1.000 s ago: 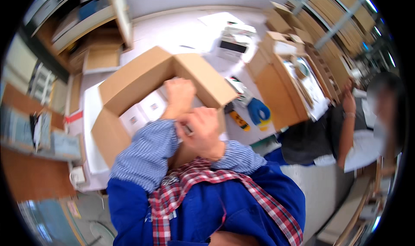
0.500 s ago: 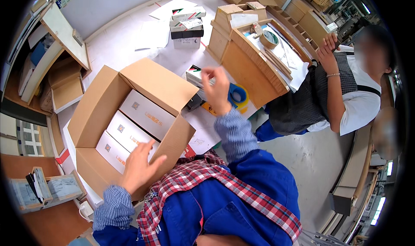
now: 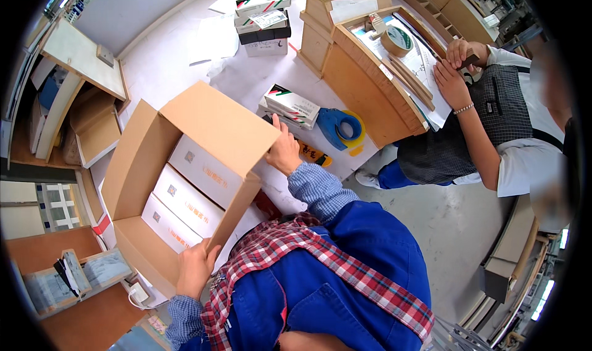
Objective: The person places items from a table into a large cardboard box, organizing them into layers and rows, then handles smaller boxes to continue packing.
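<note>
Two bare hands on show, and the nearer is the left hand (image 3: 195, 269), thumb and fingers straddling the near edge of an open cardboard carton (image 3: 217, 124), pretty clearly pinching it. Just past those fingertips, three white boxes (image 3: 188, 198) sit side by side inside.

Handling-wise, I'd guess the carton walls are stiffish but the flaps would fold if you hauled on them. With that load it's probably got some heft, so I'd hold it low, under the bottom corners. The white boxes look smooth, so maybe a bit slippery, and I'd expect thin card to dent; take them by the ends.

Further out is the right hand (image 3: 284, 150), by the carton's right-hand flap. Its fingers are bent and partly hidden there, so can't tell if they're gripping anything. Right of those fingers: a yellow-and-black tool (image 3: 316, 154) and a blue tape dispenser (image 3: 331, 128). Just beyond the fingertips is a small white box (image 3: 292, 106); well past them, a stack of boxes (image 3: 264, 31).
</note>
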`<control>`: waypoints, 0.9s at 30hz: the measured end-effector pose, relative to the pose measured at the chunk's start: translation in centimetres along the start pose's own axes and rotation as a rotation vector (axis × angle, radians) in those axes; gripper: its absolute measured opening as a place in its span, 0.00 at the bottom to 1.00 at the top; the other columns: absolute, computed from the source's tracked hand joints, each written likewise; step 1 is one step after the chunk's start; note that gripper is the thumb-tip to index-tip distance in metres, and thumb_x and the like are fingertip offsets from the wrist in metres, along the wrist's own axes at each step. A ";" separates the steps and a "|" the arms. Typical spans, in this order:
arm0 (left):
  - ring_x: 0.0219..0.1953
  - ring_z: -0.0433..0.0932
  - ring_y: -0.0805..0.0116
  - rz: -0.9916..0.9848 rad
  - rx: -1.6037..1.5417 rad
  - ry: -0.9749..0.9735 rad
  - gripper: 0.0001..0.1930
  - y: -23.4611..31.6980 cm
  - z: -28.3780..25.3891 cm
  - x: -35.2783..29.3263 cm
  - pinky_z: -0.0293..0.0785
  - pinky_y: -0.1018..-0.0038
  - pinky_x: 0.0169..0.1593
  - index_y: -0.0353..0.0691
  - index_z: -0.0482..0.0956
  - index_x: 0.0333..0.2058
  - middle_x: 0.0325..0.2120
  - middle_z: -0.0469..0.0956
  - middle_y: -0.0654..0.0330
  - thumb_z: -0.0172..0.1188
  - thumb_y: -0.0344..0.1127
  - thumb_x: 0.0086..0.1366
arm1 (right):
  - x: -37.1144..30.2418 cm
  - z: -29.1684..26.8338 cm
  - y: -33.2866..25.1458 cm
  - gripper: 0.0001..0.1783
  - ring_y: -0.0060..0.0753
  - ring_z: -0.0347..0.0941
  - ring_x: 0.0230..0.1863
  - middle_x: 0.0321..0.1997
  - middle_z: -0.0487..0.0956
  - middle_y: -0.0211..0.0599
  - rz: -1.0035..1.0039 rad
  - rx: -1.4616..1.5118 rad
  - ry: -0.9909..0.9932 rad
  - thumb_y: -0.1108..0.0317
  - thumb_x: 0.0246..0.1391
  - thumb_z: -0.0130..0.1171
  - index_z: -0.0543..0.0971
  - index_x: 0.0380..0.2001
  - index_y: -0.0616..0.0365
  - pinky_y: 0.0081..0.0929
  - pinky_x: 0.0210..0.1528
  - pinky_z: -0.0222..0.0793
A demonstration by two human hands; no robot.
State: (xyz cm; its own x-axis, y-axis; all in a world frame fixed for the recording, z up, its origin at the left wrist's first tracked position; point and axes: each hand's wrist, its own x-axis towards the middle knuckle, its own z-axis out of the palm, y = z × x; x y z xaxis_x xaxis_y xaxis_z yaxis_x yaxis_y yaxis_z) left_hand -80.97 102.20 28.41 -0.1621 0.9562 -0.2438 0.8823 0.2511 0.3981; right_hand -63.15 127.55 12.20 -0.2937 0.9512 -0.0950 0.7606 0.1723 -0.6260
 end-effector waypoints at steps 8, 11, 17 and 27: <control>0.26 0.78 0.52 0.032 -0.069 0.019 0.10 -1.0 0.6 -1.5 0.73 0.64 0.30 0.39 0.79 0.33 0.24 0.78 0.52 0.64 0.35 0.54 | 3.5 -5.4 3.8 0.50 0.54 0.65 0.54 0.56 0.67 0.54 -0.300 -0.015 0.411 0.55 0.37 0.68 0.55 0.61 0.62 0.43 0.54 0.63; 0.26 0.78 0.53 0.022 -0.041 0.001 0.10 -0.4 0.2 -1.2 0.73 0.64 0.30 0.40 0.79 0.33 0.25 0.78 0.53 0.64 0.35 0.53 | 8.6 -7.1 4.6 0.54 0.52 0.69 0.51 0.50 0.71 0.52 -0.157 -0.238 0.188 0.58 0.31 0.72 0.55 0.61 0.61 0.43 0.52 0.66; 0.27 0.78 0.54 0.006 -0.032 0.042 0.10 -0.1 0.3 -1.3 0.72 0.64 0.32 0.41 0.79 0.33 0.25 0.78 0.54 0.64 0.36 0.52 | 12.5 -3.7 5.3 0.50 0.50 0.75 0.45 0.43 0.76 0.52 -0.034 -0.374 -0.181 0.60 0.29 0.72 0.59 0.57 0.59 0.42 0.45 0.71; 0.28 0.77 0.52 0.094 -0.106 0.111 0.09 -1.9 0.9 -3.7 0.72 0.61 0.31 0.41 0.77 0.33 0.25 0.78 0.53 0.61 0.36 0.54 | 12.1 -7.2 5.8 0.32 0.36 0.78 0.32 0.30 0.80 0.44 0.077 0.224 -0.146 0.60 0.20 0.75 0.78 0.32 0.71 0.31 0.36 0.73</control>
State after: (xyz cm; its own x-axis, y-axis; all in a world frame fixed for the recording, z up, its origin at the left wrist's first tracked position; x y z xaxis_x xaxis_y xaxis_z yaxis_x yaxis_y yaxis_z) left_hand -81.64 98.02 27.82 -0.1342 0.9854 -0.1044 0.8451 0.1688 0.5072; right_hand -58.09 141.86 12.98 -0.3328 0.9095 -0.2491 0.6419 0.0250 -0.7664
